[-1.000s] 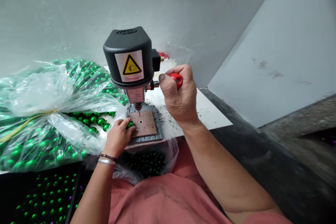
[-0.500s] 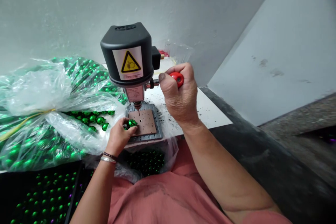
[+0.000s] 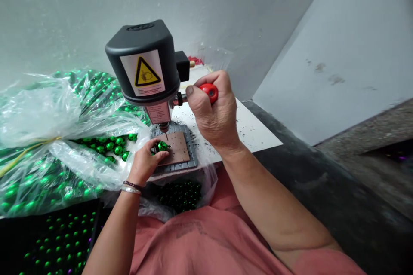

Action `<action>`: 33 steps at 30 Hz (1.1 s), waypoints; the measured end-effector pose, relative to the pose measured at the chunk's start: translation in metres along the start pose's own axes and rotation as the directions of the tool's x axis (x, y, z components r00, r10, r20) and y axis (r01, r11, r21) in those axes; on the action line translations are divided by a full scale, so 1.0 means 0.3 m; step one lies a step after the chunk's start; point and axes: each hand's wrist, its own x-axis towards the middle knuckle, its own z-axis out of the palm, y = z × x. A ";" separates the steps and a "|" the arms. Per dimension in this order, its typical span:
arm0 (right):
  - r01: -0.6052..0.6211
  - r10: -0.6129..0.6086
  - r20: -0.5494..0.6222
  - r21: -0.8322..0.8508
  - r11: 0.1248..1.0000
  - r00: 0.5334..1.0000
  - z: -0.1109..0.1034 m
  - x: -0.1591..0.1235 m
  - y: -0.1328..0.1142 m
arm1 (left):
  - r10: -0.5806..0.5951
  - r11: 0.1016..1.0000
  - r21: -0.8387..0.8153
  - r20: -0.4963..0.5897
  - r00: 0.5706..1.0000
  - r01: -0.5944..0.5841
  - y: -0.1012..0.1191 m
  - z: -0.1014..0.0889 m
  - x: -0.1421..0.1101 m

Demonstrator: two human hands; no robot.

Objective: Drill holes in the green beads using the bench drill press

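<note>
My left hand point(image 3: 149, 157) pinches a shiny green ball point(image 3: 162, 146) between thumb and fingers, over the brown board point(image 3: 178, 148) on the drill press's grey base point(image 3: 192, 154). Just above the ball is the thin drill bit point(image 3: 167, 135), under the black motor housing point(image 3: 143, 62) with its yellow warning sticker. My right hand point(image 3: 214, 114) is closed around the red knob point(image 3: 210, 93) of the press's lever, with the thumb along its near side. Whether the bit touches the ball I cannot tell.
A clear plastic bag point(image 3: 97, 161) of many green balls lies at the left. Below the table edge hangs another bag point(image 3: 211, 184) with dark green balls. A black tray point(image 3: 19, 240) of green balls is lower left. Dark shavings litter the white tabletop point(image 3: 254, 133).
The view has shifted, so the press appears further left. My left hand has brought the ball in under the drill bit, covering the board's hole. My right hand still grips the knob.
</note>
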 end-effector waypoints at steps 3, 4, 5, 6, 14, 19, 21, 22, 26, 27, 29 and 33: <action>-0.001 0.002 0.008 -0.018 1.000 1.000 -0.003 -0.001 -0.002 | -0.039 0.994 0.105 0.019 0.999 0.037 0.016 0.001 0.011; 0.002 -0.002 0.010 -0.024 1.000 1.000 -0.005 -0.001 -0.002 | -0.046 0.990 0.134 0.024 0.999 0.043 0.022 0.000 0.014; 0.005 -0.004 0.013 -0.031 1.000 1.000 -0.006 -0.002 -0.002 | -0.050 0.986 0.160 0.028 0.998 0.045 0.026 -0.001 0.016; 0.006 -0.005 0.018 -0.037 0.999 1.000 -0.008 -0.003 -0.001 | -0.050 0.982 0.183 0.033 0.998 0.043 0.029 -0.002 0.018; 0.007 -0.006 0.032 -0.041 0.999 0.999 -0.011 -0.004 0.004 | 0.043 0.960 0.275 0.067 0.997 -0.060 0.030 0.007 0.036; 0.010 -0.008 0.034 -0.051 0.999 0.999 -0.013 -0.003 0.000 | 0.148 0.939 0.299 0.100 0.984 -0.172 0.042 0.024 0.056; 0.009 -0.007 0.036 -0.049 0.999 0.999 -0.013 -0.002 0.000 | 0.159 0.928 0.322 0.118 0.980 -0.189 0.047 0.027 0.065; 0.008 -0.006 0.036 -0.044 0.999 0.999 -0.013 -0.003 0.000 | 0.154 0.924 0.333 0.129 0.980 -0.189 0.049 0.026 0.069; -0.004 0.005 0.024 -0.021 1.000 1.000 -0.011 -0.010 0.001 | 0.113 0.922 0.345 0.186 0.976 -0.173 0.052 0.019 0.080; -0.007 0.008 0.017 -0.017 1.000 1.000 -0.010 -0.012 0.001 | 0.107 0.924 0.342 0.193 0.975 -0.169 0.053 0.017 0.081; -0.014 0.014 0.002 -0.011 1.000 1.000 -0.010 -0.017 0.002 | 0.104 0.930 0.329 0.195 0.975 -0.164 0.055 0.015 0.081; -0.029 0.029 -0.026 0.006 1.000 0.999 -0.006 -0.023 0.001 | 0.116 0.934 0.313 0.196 0.974 -0.174 0.061 0.018 0.076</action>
